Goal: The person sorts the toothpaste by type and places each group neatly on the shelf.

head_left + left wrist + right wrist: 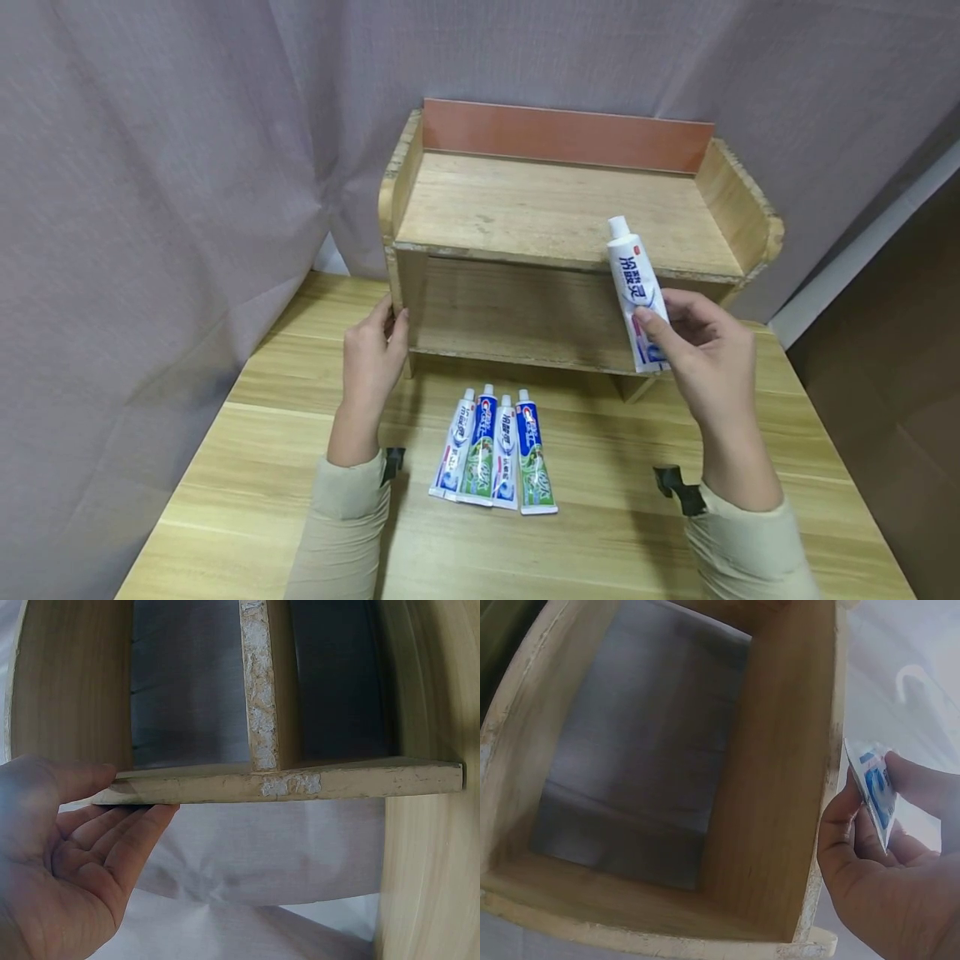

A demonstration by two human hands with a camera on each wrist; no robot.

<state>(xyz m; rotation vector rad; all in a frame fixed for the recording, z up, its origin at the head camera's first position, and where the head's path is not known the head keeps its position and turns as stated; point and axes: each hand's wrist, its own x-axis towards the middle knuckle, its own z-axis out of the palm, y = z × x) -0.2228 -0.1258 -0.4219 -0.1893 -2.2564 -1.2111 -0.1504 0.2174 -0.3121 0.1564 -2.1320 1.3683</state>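
My right hand [711, 358] holds a white toothpaste tube [632, 271] by its lower end, thumb across the front, cap pointing up. In the head view the tube overlaps the front edge of the wooden shelf [525, 208]. The right wrist view shows the tube's flat crimped end [877, 787] between thumb and fingers, beside the shelf frame. My left hand [373, 354] grips the shelf's left side panel [217, 787], with the thumb on one face and the fingers on the other.
On the table [247, 483], in front of the shelf, several toothpaste tubes lie side by side, white ones [455, 446] alternating with blue-and-green ones [537, 467], caps toward the shelf. A grey curtain [187, 167] hangs behind. A brown panel [892, 375] stands at the right.
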